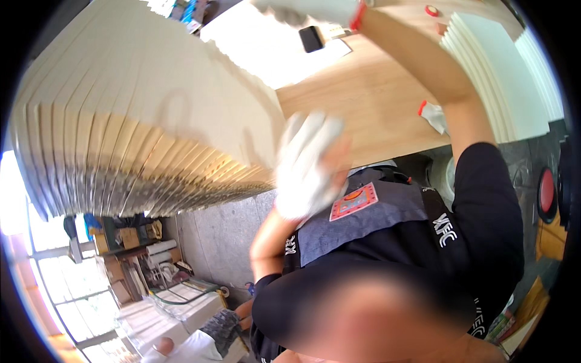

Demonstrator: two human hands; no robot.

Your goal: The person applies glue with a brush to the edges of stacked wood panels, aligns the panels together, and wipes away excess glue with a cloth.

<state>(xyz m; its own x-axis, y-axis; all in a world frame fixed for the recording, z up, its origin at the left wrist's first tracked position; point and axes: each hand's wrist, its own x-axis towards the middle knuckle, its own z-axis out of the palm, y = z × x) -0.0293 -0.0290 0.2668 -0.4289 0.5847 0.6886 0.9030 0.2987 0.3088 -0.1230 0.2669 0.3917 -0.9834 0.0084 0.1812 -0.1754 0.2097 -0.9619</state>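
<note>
My left hand point(308, 166), in a white glove, is raised in front of my apron point(387, 212), beside the near corner of a tall stack of cream-white panels point(151, 91). Its fingers are stretched upward, somewhat blurred, and nothing shows in them. My right arm reaches across the wooden table point(363, 103). The white-gloved right hand point(311, 9), with a red cuff, is over a bright white sheet point(242, 54) at the far side. Blur and the top edge of the picture hide its fingers. Close to it lies a flat black rectangular object point(311, 39).
A spare white glove point(433, 116) lies at the table's near right edge. More white panels point(496, 78) stand on the right, near a red tape roll point(431, 11). At lower left are another person point(200, 345), a cart point(187, 293) and shelves point(124, 239).
</note>
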